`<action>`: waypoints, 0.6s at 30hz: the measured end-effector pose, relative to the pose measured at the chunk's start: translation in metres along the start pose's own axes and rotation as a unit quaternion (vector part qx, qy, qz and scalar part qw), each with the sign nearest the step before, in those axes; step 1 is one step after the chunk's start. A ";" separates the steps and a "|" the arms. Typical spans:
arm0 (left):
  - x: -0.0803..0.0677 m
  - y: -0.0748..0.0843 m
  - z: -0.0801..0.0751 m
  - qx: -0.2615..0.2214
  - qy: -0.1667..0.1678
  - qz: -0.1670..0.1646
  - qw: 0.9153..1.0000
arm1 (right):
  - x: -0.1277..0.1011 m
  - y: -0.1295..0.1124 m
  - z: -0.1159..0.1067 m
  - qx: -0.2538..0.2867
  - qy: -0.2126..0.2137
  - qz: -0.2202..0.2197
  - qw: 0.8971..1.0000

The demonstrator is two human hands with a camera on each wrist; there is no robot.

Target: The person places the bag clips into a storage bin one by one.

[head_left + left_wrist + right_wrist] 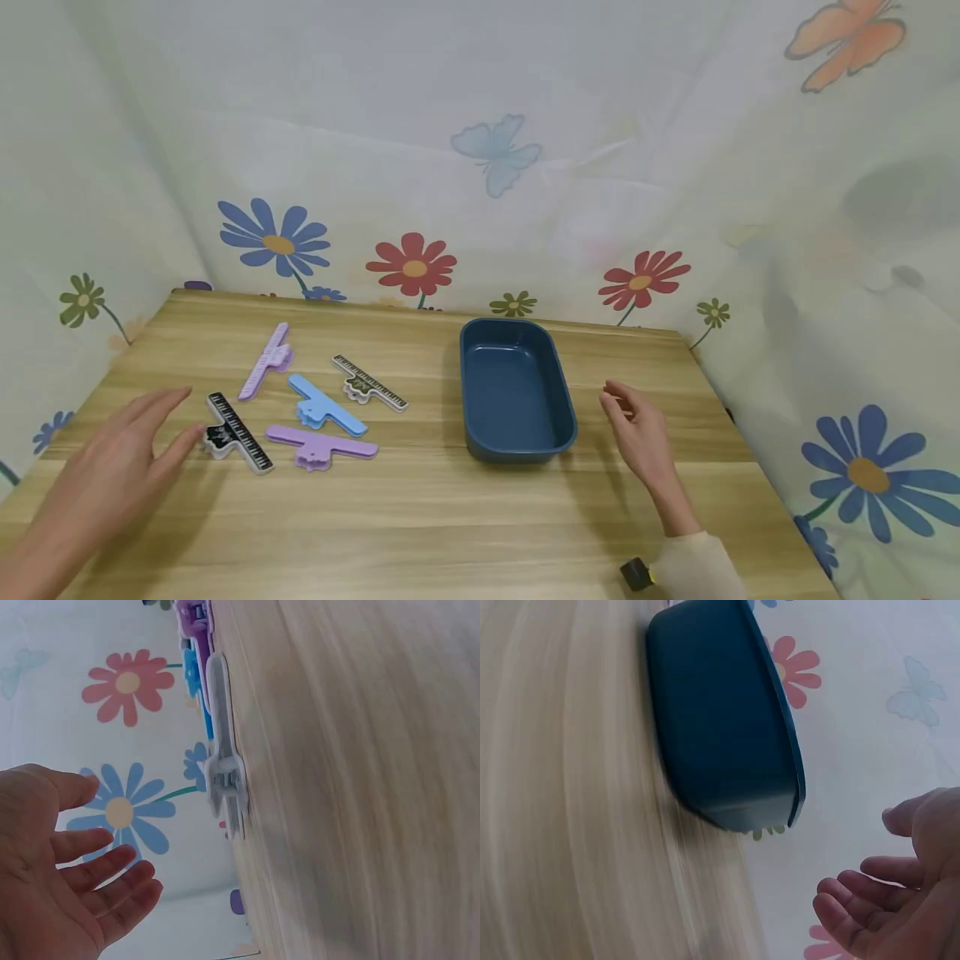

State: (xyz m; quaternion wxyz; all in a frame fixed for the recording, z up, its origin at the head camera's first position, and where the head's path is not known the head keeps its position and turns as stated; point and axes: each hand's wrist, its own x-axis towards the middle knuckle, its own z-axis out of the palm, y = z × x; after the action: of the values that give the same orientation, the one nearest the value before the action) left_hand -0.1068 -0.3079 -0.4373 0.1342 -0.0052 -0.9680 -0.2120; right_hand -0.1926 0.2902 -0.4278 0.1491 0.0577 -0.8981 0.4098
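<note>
**Five ruler clips beside one blue tray, both hands empty**

Five flat plastic ruler-shaped clips lay on the light wooden table [450, 517] in the head view: a black-and-white clip [238, 433] nearest the left hand, a lilac clip [321, 446] at its 3 o'clock, a light blue clip [327, 405], a second lilac clip [266, 361] toward 12 o'clock, and a second black-and-white clip [371, 384]. That made two black-and-white, two lilac, one blue. One dark blue rectangular plastic tray [517, 387] stood empty at 3 o'clock of the group. The left hand [123, 467] hovered with fingers spread and holding nothing, its thumb just beside the nearest clip. The right hand [641, 433] hung loosely uncurled, empty, at the tray's 3 o'clock.

In the left wrist view, the left hand [56, 877] showed a bare palm with relaxed fingers, apart from the black-and-white clip [221, 761] seen edge-on. A good pick-up would likely pinch that clip by its raised handle rather than its thin flat blade.

In the right wrist view, the right hand [889, 892] was empty with fingers gently bent, near the tray [720, 727] but not touching it.
</note>
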 end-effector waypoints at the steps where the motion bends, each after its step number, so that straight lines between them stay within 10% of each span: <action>1: 0.001 0.001 0.000 0.001 -0.002 -0.008 1.000 | 0.001 -0.001 0.001 0.010 -0.002 0.004 1.000; 18: 0.004 0.003 0.009 -0.035 -0.016 -0.040 0.998 | 0.020 -0.014 0.036 0.098 -0.026 0.079 0.992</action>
State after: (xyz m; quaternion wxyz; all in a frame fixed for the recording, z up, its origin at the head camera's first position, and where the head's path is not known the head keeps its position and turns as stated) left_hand -0.1132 -0.3018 -0.4428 0.1104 0.0251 -0.9615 -0.2503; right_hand -0.2165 0.2543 -0.4344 0.0865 0.0118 -0.8589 0.5047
